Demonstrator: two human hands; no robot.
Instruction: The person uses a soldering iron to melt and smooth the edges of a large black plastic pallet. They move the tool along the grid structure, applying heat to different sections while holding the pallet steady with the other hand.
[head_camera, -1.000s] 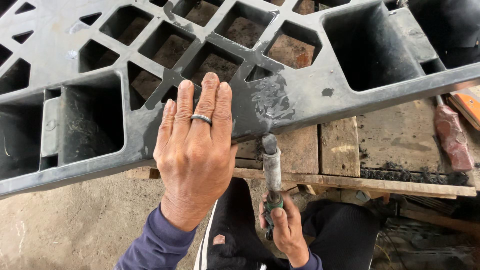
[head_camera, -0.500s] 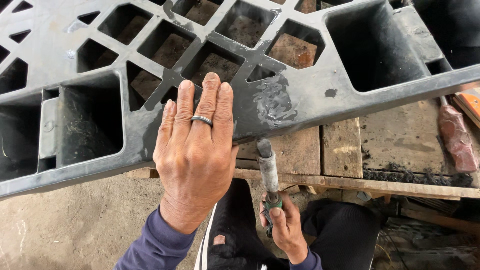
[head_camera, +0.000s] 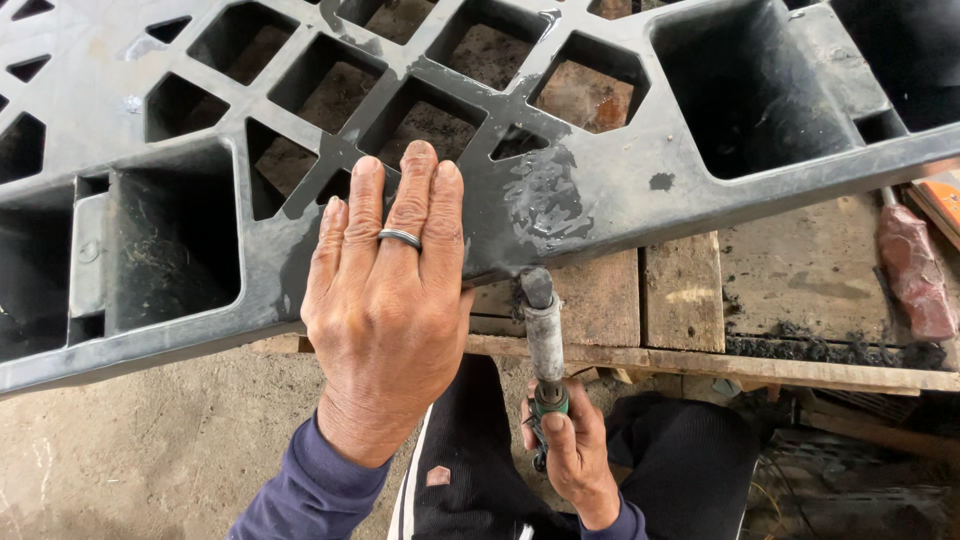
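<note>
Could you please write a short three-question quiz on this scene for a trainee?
1. True or false: the left hand lies flat, fingers together, on the black plastic pallet.
2. Which finger-worn item shows on the left hand? A) a ring B) a glove C) a thimble
3. Fill in: the right hand grips a metal tool by its ____ handle, its tip up at the pallet's edge over the wooden boards.

Key: 1 true; 2 A; 3 green.

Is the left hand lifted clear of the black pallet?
No, the left hand lies flat, palm down, on the black pallet beside the rough patch.
</note>
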